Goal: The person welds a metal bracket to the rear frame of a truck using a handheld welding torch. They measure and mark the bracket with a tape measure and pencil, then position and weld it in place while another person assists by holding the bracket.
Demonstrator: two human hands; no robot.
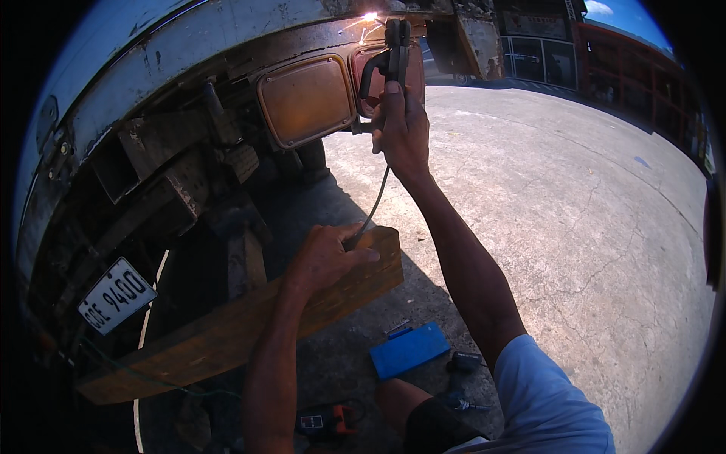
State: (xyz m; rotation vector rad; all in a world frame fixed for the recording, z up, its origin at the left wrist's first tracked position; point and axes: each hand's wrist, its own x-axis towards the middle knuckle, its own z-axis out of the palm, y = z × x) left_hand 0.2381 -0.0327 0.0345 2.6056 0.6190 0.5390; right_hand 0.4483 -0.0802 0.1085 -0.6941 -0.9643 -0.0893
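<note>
My right hand (pixel 404 136) is raised and closed round the handle of a black welding electrode holder (pixel 396 57). A bright arc (pixel 370 16) burns beside its head, at the lower edge of a vehicle's rusty rear panel (pixel 314 44). Under the arc sit two amber-red lamps; the left lamp (pixel 306 98) shows in full, and the holder partly covers the right lamp (pixel 364 68). A thin welding cable (pixel 380 193) hangs from the holder to my left hand (pixel 325 257), whose fingers close on it above the end of a wooden beam (pixel 249 329).
A white number plate (pixel 117 295) hangs at the left below the dark underframe (pixel 170 144). A blue box (pixel 409 350), a dark power tool (pixel 463 363) and a black-and-orange device (pixel 325 420) lie near my legs. Sunlit concrete (pixel 575 204) spreads to the right, toward a building (pixel 541 57).
</note>
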